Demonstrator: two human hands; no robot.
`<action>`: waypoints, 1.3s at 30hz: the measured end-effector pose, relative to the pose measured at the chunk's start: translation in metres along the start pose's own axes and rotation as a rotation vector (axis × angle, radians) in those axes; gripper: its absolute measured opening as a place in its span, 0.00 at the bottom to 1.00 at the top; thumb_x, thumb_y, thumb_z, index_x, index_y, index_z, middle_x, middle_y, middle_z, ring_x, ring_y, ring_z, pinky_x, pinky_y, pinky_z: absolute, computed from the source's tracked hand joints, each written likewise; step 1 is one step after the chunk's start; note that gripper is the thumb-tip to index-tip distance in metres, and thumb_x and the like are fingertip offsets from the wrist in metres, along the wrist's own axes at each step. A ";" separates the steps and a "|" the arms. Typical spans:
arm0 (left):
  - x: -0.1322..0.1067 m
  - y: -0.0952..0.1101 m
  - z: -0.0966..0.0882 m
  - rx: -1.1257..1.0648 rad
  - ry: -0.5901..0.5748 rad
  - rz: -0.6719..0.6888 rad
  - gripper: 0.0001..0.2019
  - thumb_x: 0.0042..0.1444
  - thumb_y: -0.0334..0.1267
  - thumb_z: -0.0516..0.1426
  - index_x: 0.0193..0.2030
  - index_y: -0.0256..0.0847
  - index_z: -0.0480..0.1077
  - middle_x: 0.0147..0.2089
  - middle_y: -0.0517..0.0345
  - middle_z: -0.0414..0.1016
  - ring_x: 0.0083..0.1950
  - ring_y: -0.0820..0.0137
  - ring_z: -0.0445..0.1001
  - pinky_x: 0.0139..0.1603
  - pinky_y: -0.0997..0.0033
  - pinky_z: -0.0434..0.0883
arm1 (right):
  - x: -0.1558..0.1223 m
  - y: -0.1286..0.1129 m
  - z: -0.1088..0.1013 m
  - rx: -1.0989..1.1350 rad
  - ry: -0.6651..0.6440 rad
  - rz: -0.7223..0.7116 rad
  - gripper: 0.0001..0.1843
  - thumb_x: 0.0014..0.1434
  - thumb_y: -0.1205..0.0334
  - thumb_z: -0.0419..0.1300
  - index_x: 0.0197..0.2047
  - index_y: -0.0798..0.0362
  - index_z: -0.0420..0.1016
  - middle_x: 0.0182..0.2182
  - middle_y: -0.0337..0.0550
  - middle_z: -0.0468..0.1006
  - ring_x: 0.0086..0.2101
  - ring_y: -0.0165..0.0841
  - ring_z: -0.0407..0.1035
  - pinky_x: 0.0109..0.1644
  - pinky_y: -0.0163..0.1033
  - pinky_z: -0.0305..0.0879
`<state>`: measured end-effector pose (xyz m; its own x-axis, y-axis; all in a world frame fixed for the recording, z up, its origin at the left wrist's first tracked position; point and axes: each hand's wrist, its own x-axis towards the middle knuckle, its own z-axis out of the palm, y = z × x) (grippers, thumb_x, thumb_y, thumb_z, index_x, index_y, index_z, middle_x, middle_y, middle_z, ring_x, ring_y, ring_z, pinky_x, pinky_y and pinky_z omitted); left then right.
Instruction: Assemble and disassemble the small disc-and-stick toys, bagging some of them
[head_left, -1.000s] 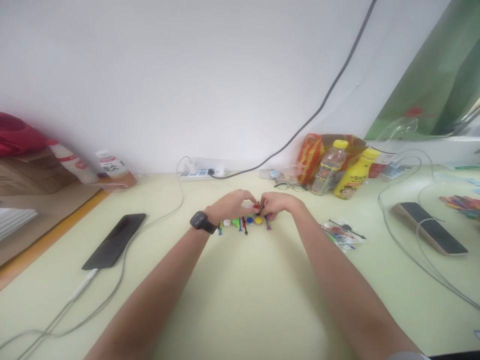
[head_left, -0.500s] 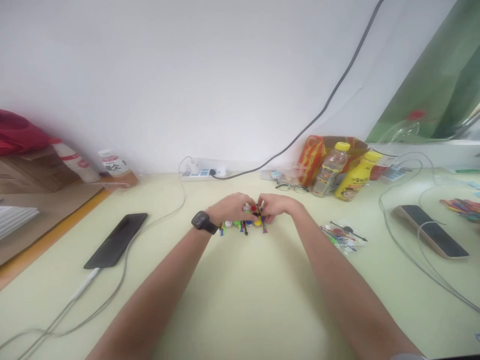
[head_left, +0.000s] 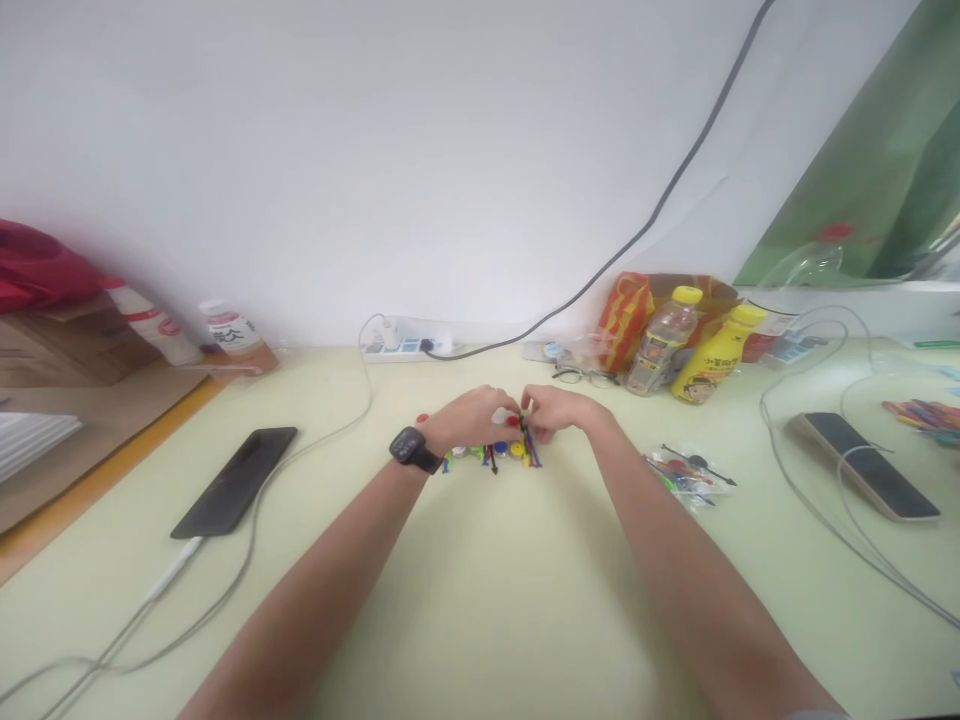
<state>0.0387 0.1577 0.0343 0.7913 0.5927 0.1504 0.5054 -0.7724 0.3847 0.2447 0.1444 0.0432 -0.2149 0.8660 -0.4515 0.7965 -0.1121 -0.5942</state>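
A cluster of small coloured plastic pieces lies on the table in front of me, some round and some thin sticks with flared or arrow-like ends. My left hand (head_left: pixel 476 415), with a black watch (head_left: pixel 409 445) on its wrist, curls over the cluster, its thumb and forefinger bent around a small spot near a red round piece (head_left: pixel 513 421). What they grip is too small to make out. From the right, my right hand (head_left: pixel 556 408) pinches the upper end of a thin plastic stick (head_left: pixel 531 445). A yellow round piece (head_left: pixel 517 450) and a blue one (head_left: pixel 501 449) lie just below the fingers.
To the right lies a clear bag of similar pieces (head_left: pixel 686 475), near a phone on a stand (head_left: pixel 866 465). A charging phone (head_left: pixel 234 482) is at left. Bottles (head_left: pixel 660 345), eyeglasses (head_left: pixel 585 377) and a power strip (head_left: pixel 409 345) line the wall.
The left fingers have drawn a little up and away from the round pieces, uncovering the blue one. The right hand stays at the stick, with slight finger movement.
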 end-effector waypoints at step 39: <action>-0.031 0.115 0.094 -0.102 -0.037 0.306 0.11 0.68 0.41 0.56 0.33 0.43 0.64 0.33 0.59 0.75 0.33 0.69 0.72 0.36 0.68 0.63 | -0.103 0.082 -0.031 -0.407 0.778 -0.177 0.20 0.67 0.48 0.55 0.26 0.50 0.67 0.24 0.43 0.75 0.27 0.36 0.66 0.31 0.39 0.53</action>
<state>0.1047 0.0295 -0.0116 0.9139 0.3265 0.2410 0.2066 -0.8854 0.4163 0.3496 0.0615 0.0612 -0.0274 0.9561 0.2916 0.9585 0.1079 -0.2638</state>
